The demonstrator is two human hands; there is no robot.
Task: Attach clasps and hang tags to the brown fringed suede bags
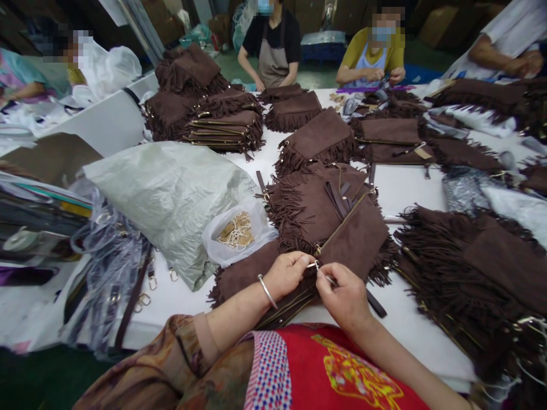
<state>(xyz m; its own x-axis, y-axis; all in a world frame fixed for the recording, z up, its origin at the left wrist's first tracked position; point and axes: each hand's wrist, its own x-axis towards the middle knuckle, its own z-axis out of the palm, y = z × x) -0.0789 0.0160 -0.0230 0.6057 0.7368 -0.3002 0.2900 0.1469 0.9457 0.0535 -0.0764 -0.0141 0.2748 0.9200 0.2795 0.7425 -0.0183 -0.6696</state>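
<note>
Over a brown fringed bag (354, 239) at the table's front, my two hands meet. My left hand (293, 274), with a silver bangle on the wrist, pinches a small metal piece (315, 265) between thumb and fingers. Close beside it on the right, my right hand (341, 290) is closed at the same piece; what exactly its fingertips hold is too small to make out. The bag's gold zipper ends just above the fingertips. A dark strap (376, 303) sticks out to the right of my right hand.
A plastic bag of tags (237, 230) and a large grey-green plastic sheet (171, 193) lie left. Wrapped straps (106, 267) hang at the far left. Stacked brown bags (226, 128) stand behind; more fringed bags (504, 250) lie right. Several people sit or stand across the table.
</note>
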